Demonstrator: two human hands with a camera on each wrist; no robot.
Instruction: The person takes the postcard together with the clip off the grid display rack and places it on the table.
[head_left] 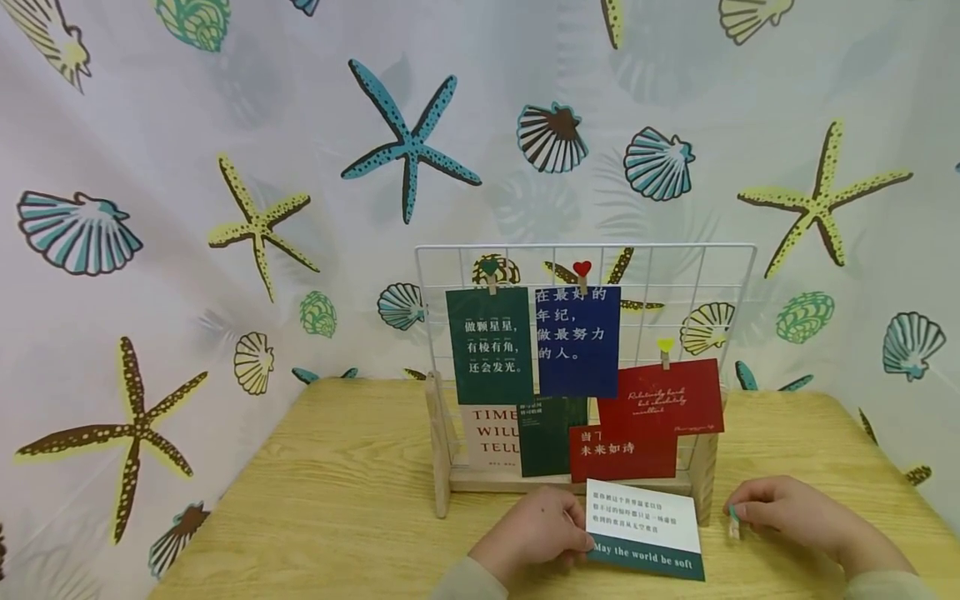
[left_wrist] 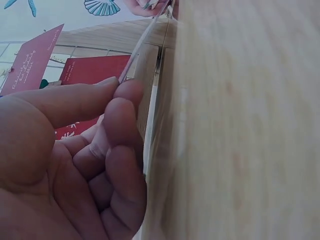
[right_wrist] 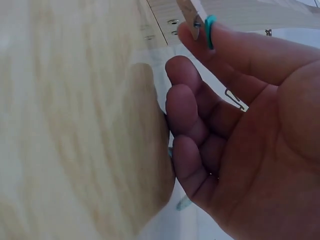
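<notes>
Holding card (head_left: 647, 527) w/ left hand (head_left: 534, 527) fingers | right hand (head_left: 787, 510) fingers pinching clip (head_left: 733, 525) | on table (head_left: 337, 500)

"TIME WILL TELL" on cream card (head_left: 491, 433)

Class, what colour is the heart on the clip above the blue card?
Red heart, clearest in the head view.

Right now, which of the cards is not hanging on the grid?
The white card with the teal bottom strip: it lies on the table, held by the left hand; the others hang clipped.
</notes>
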